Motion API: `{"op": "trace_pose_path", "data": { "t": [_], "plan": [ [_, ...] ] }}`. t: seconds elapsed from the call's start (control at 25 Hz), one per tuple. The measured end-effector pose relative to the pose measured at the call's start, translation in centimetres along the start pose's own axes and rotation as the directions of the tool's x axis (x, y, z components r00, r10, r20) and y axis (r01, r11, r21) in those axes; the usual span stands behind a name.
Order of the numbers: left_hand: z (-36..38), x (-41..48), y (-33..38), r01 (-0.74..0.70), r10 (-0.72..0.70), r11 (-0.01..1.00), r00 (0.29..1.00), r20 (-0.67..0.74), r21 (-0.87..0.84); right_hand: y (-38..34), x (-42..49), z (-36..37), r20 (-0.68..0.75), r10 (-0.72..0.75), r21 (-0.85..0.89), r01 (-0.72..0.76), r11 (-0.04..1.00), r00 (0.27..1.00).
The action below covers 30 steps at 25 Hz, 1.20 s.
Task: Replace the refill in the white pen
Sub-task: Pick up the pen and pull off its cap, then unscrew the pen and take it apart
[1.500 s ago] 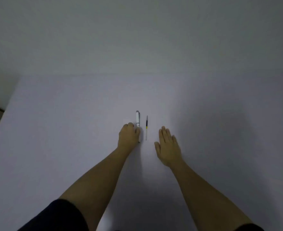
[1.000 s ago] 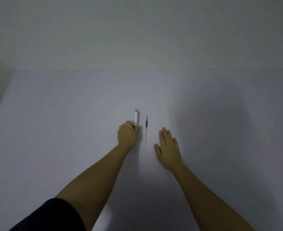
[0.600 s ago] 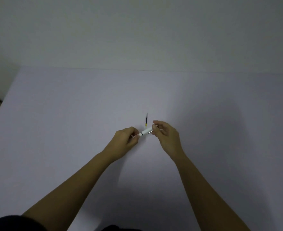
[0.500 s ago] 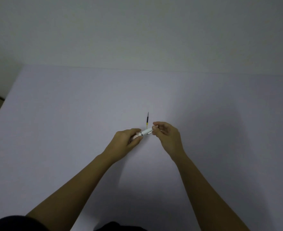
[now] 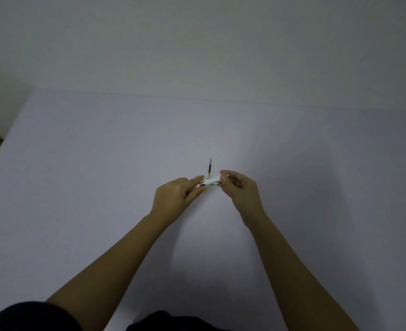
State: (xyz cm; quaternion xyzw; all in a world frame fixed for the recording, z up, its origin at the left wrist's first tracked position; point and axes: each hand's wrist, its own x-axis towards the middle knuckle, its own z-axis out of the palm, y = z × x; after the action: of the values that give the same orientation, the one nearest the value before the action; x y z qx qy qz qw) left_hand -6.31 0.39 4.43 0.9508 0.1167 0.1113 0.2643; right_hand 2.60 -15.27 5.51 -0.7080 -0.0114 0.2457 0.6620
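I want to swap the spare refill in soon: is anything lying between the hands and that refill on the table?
Nothing visible does. The refill lies alone on the table, just beyond the pen, which the left hand and right hand hold between them. The pen hides the refill's near end.

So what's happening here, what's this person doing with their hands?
A person holds a white pen above a pale table, one end in each hand. The left hand pinches the end with the metal ring, while the right hand grips the opposite end, as if about to twist the barrel apart. The pen looks to be in one piece. A spare refill, dark with a yellow band, lies on the table just beyond the pen, untouched.
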Motion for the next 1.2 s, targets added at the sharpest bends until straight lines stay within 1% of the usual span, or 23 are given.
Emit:
{"op": "trace_pose_path", "data": {
  "t": [0.04, 0.08, 0.12, 0.16, 0.24, 0.36, 0.48, 0.68, 0.8, 0.88, 0.96, 1.0, 1.08, 1.12, 1.16, 1.2],
  "plan": [
    [0.2, -0.1, -0.4, 0.027, -0.027, 0.999, 0.999, 0.031, -0.018, 0.3, 0.4, -0.3, -0.047, 0.001, 0.001, -0.001, 1.000, 0.999],
    [0.4, -0.3, -0.8, 0.056, -0.053, 0.998, 0.996, 0.068, -0.040, 0.7, 0.9, -0.8, -0.096, 0.001, -0.033, -0.005, 0.999, 0.995],
    [0.5, -0.5, -1.2, 0.085, -0.078, 0.994, 0.992, 0.103, -0.066, 1.2, 1.5, -1.4, -0.127, 0.000, -0.112, -0.015, 0.994, 0.992],
    [0.6, -0.6, -1.4, 0.106, -0.094, 0.990, 0.988, 0.122, -0.092, 1.8, 2.0, -1.9, -0.125, 0.003, -0.215, -0.030, 0.976, 0.992],
    [0.9, -0.7, -1.5, 0.126, -0.112, 0.985, 0.988, 0.109, -0.122, 3.1, 2.8, -2.3, -0.073, 0.037, -0.396, -0.063, 0.916, 0.997],
    [1.1, -0.2, -1.2, 0.161, -0.150, 0.975, 0.985, 0.084, -0.155, 4.7, 3.9, -2.1, -0.052, 0.041, -0.541, -0.063, 0.838, 0.998],
    [1.5, 0.1, -1.0, 0.206, -0.191, 0.959, 0.977, 0.094, -0.193, 5.4, 5.1, -1.9, -0.040, 0.016, -0.588, -0.037, 0.808, 0.999],
    [1.5, 0.3, -0.6, 0.244, -0.223, 0.951, 0.967, 0.124, -0.192, 6.1, 5.3, -1.7, -0.055, -0.010, -0.657, -0.028, 0.753, 0.998],
    [1.4, 0.4, -0.6, 0.250, -0.226, 0.947, 0.964, 0.138, -0.202, 5.7, 4.9, -1.7, -0.069, 0.000, -0.659, -0.045, 0.750, 0.998],
    [1.1, 0.4, -0.6, 0.233, -0.208, 0.952, 0.968, 0.140, -0.200, 4.8, 4.6, -1.7, -0.058, -0.030, -0.682, -0.018, 0.731, 0.998],
    [0.6, 0.5, -1.0, 0.189, -0.161, 0.967, 0.974, 0.162, -0.172, 3.0, 4.4, -1.7, -0.002, -0.106, -0.707, 0.074, 0.703, 0.994],
    [0.1, 0.6, -1.0, 0.158, -0.127, 0.975, 0.973, 0.191, -0.155, 1.9, 4.3, -1.6, 0.058, -0.157, -0.711, 0.151, 0.687, 0.986],
    [-0.9, 0.8, -1.1, 0.092, -0.047, 0.986, 0.954, 0.297, -0.139, -0.7, 3.9, -1.3, 0.214, -0.236, -0.705, 0.317, 0.634, 0.948],
    [-1.4, 0.8, -1.1, 0.047, -0.002, 0.991, 0.939, 0.344, -0.122, -1.9, 3.6, -1.1, 0.291, -0.236, -0.701, 0.375, 0.607, 0.927],
    [-1.8, 0.9, -1.0, -0.003, 0.040, 0.995, 0.924, 0.381, -0.096, -3.0, 3.2, -0.8, 0.369, -0.204, -0.705, 0.416, 0.575, 0.907],
    [-2.1, 0.9, -0.9, -0.046, 0.072, 0.996, 0.914, 0.399, -0.074, -3.7, 2.8, -0.5, 0.446, -0.141, -0.722, 0.448, 0.527, 0.884]
  ]
}}
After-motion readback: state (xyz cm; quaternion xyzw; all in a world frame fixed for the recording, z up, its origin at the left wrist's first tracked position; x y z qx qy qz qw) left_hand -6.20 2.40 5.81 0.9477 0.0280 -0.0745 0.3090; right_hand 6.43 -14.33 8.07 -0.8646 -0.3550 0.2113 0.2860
